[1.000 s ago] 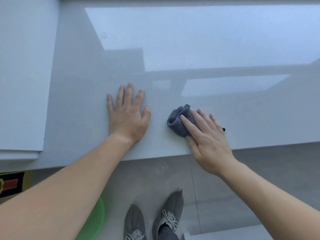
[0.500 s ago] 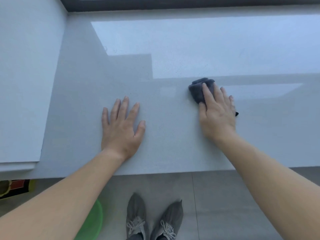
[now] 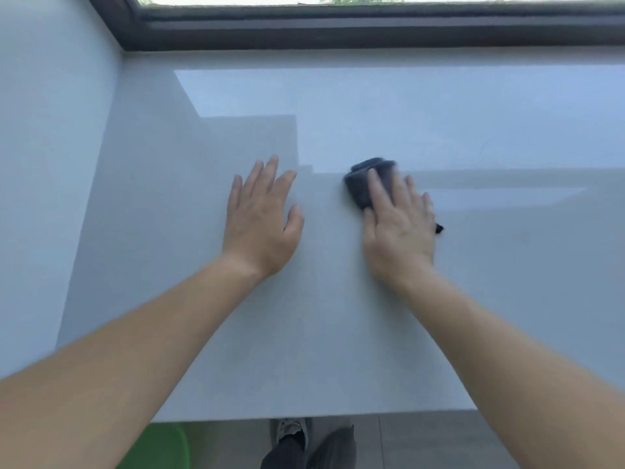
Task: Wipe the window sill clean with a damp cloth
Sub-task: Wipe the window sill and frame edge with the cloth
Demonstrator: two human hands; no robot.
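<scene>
Pale grey window sill (image 3: 338,333) is seen from above; its surface is glossy, with light patches reflected across the far half. A dark window frame (image 3: 338,28) is seen along the far edge, and a pale wall (image 3: 50,164) closes the left end.

Left hand (image 3: 260,218) is laid palm down on the sill, fingers straight and spread, nothing held. It is placed left of centre, well back from the near edge.

Right hand (image 3: 399,228) is laid flat over a dark grey cloth (image 3: 363,187), fingers extended and pressed on top rather than curled round it. The bunched cloth is on the sill, mostly under the fingers. A wad is exposed past the index finger on the far left side. A small dark corner is seen beyond the little-finger side. Cloth edges are blurred.

The two hands are apart, side by side, with bare sill between them.

Below the near edge, grey floor tiles (image 3: 422,441), the person's shoes (image 3: 291,431) and part of a green basin (image 3: 159,445) are seen.
</scene>
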